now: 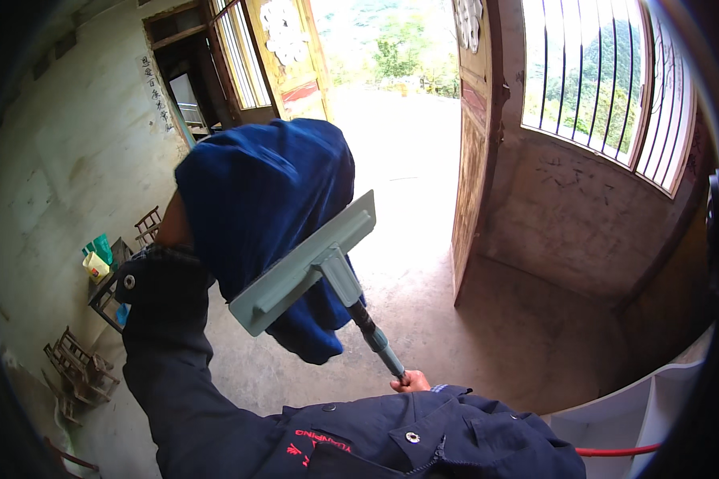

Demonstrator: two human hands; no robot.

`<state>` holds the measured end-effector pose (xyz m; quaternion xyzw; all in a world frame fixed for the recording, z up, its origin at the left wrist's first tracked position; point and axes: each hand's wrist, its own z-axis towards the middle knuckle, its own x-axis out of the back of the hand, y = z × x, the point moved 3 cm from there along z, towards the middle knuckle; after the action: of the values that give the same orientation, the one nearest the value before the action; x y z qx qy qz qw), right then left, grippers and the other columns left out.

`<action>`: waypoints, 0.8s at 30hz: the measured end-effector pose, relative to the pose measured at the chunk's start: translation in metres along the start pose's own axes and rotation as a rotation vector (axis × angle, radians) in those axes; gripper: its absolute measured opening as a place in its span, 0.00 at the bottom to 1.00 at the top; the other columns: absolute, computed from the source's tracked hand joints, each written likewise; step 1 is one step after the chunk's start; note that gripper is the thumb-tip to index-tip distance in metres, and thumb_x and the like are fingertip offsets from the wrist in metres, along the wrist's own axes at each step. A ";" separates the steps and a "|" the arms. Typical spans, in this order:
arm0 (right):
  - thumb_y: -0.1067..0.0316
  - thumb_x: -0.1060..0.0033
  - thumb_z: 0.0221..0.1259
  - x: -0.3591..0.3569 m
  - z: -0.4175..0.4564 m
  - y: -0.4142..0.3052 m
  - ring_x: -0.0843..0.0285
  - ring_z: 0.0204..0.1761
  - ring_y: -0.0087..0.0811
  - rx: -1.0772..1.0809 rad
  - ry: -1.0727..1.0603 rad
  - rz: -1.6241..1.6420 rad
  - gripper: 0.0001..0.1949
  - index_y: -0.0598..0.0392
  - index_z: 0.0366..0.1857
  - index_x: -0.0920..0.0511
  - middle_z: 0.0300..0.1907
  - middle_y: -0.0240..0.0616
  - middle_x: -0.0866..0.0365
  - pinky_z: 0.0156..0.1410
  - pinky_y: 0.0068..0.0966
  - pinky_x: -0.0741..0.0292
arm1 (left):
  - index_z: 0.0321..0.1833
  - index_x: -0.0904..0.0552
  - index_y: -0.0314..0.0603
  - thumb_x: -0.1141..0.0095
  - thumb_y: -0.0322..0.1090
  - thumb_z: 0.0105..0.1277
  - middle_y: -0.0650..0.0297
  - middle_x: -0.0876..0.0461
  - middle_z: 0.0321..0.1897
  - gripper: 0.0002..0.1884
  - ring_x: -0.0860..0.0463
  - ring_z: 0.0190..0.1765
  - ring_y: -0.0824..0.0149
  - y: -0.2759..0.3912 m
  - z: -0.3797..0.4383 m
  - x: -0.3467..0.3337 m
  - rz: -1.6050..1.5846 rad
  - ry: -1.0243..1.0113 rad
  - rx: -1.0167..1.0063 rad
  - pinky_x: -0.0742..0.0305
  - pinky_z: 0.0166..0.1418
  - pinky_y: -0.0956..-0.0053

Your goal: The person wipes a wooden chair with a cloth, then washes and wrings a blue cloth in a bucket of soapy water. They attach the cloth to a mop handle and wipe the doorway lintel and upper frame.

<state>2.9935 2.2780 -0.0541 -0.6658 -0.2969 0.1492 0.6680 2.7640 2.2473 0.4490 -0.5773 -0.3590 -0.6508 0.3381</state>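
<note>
A dark blue cloth [269,173] hangs in loose folds from my raised left hand [175,220]. Only the wrist side of that hand shows; the fingers are hidden by the cloth. In front of the cloth is the flat grey-green head [305,263] of a mop or squeegee, tilted up to the right, its edge overlapping the fabric. Whether head and cloth touch, I cannot tell. My right hand [412,381] is closed around the tool's pole [380,344], low and close to my jacket. Its fingers are partly hidden.
A wooden door leaf [473,149] stands ajar beside a bright doorway. Barred windows [599,84] are at the right. Along the left wall are a dark table [105,290] with bags [97,263] and wooden chairs [78,362]. White shelving [617,407] stands at lower right.
</note>
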 end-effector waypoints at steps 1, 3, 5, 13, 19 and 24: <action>0.60 0.33 0.53 -0.004 0.006 -0.001 0.44 0.21 0.22 -0.006 -0.004 -0.014 0.20 0.54 0.16 0.37 0.14 0.31 0.40 0.27 0.29 0.37 | 0.53 0.20 0.41 0.42 0.39 0.62 0.57 0.22 0.53 0.17 0.25 0.57 0.60 0.005 0.005 -0.004 0.044 -0.053 -0.063 0.42 0.72 0.61; 0.59 0.32 0.53 -0.011 0.017 -0.008 0.45 0.20 0.22 0.045 -0.008 0.004 0.22 0.54 0.15 0.39 0.13 0.31 0.41 0.26 0.29 0.39 | 0.53 0.20 0.41 0.42 0.39 0.62 0.57 0.22 0.53 0.17 0.25 0.57 0.59 0.020 0.015 -0.015 0.120 -0.147 -0.200 0.42 0.72 0.61; 0.58 0.32 0.54 -0.020 0.028 -0.019 0.45 0.20 0.22 0.052 -0.043 0.005 0.23 0.54 0.15 0.40 0.13 0.31 0.41 0.25 0.29 0.41 | 0.53 0.20 0.41 0.42 0.39 0.62 0.57 0.22 0.53 0.17 0.25 0.57 0.59 0.033 0.022 -0.025 0.185 -0.211 -0.305 0.42 0.72 0.61; 0.57 0.33 0.56 -0.046 0.051 -0.052 0.48 0.21 0.22 0.157 0.082 0.192 0.23 0.54 0.16 0.39 0.15 0.31 0.43 0.25 0.29 0.42 | 0.34 0.19 0.35 0.45 0.28 0.59 0.57 0.17 0.41 0.05 0.20 0.52 0.60 0.048 0.024 -0.032 0.569 -0.052 -0.481 0.31 0.64 0.59; 0.63 0.32 0.57 -0.038 0.074 -0.053 0.51 0.22 0.18 0.260 0.274 0.042 0.23 0.51 0.15 0.40 0.16 0.24 0.47 0.24 0.25 0.47 | 0.39 0.25 0.37 0.52 0.25 0.64 0.55 0.22 0.37 0.03 0.24 0.39 0.64 -0.021 -0.077 -0.005 -0.085 1.315 -0.243 0.27 0.46 0.71; 0.62 0.33 0.58 -0.039 0.080 -0.060 0.50 0.22 0.20 0.296 0.341 -0.048 0.19 0.55 0.18 0.35 0.17 0.31 0.47 0.24 0.25 0.43 | 0.52 0.27 0.37 0.52 0.44 0.72 0.59 0.24 0.44 0.17 0.25 0.49 0.65 -0.088 -0.116 -0.100 -0.729 1.458 0.255 0.32 0.57 0.71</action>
<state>2.9037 2.3148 -0.0082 -0.5688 -0.1702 0.0607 0.8024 2.6406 2.1958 0.3339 0.1858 -0.2855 -0.8852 0.3168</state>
